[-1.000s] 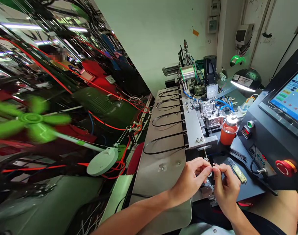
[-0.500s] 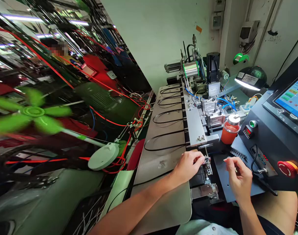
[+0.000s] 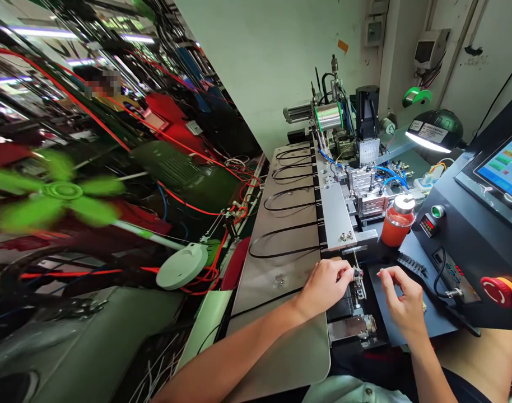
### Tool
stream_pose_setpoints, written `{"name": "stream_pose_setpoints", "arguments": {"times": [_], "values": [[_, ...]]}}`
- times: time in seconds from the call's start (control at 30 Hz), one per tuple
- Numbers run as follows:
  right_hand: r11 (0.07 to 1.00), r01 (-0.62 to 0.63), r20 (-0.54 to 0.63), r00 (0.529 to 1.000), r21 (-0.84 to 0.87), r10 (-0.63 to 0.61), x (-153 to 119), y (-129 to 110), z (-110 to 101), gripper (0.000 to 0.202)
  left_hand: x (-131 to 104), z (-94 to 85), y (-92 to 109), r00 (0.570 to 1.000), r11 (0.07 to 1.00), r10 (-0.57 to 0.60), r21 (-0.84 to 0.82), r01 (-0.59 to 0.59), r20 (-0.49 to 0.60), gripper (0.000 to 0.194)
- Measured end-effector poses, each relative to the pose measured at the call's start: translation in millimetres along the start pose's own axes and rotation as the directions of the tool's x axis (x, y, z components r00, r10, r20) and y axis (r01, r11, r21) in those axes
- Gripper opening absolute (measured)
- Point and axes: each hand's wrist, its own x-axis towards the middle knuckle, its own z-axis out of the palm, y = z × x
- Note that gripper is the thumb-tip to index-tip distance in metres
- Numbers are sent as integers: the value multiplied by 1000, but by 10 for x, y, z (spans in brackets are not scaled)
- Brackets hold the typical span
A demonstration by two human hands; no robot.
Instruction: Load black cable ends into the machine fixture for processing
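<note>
Black cable (image 3: 262, 305), lower centre, long axis slanting up rightward toward small metal clamp fixture (image 3: 358, 284); thin, smooth, lying across flat metal plate (image 3: 281, 330). Left hand (image 3: 326, 284) curled against fixture, grip hidden. Right hand (image 3: 403, 296) apart, fingers bent over dark board (image 3: 396, 330); pinch closure unclear.
</note>
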Motion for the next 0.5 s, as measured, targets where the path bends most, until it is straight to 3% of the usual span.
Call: {"name": "stream_pose_setpoints", "arguments": {"times": [0.13,0.33,0.5], "values": [[998,-32,153,988,49,24,64,-27,57,27,10,6,26,1000,1000,6,15,-6,-5,28],[994,-57,239,970,92,33,147,-11,232,34,34,-4,33,1000,999,3,36,-4,18,27],[960,-117,261,964,254,48,152,72,343,36,7,7,23,999,992,37,123,-39,20,26]]}}
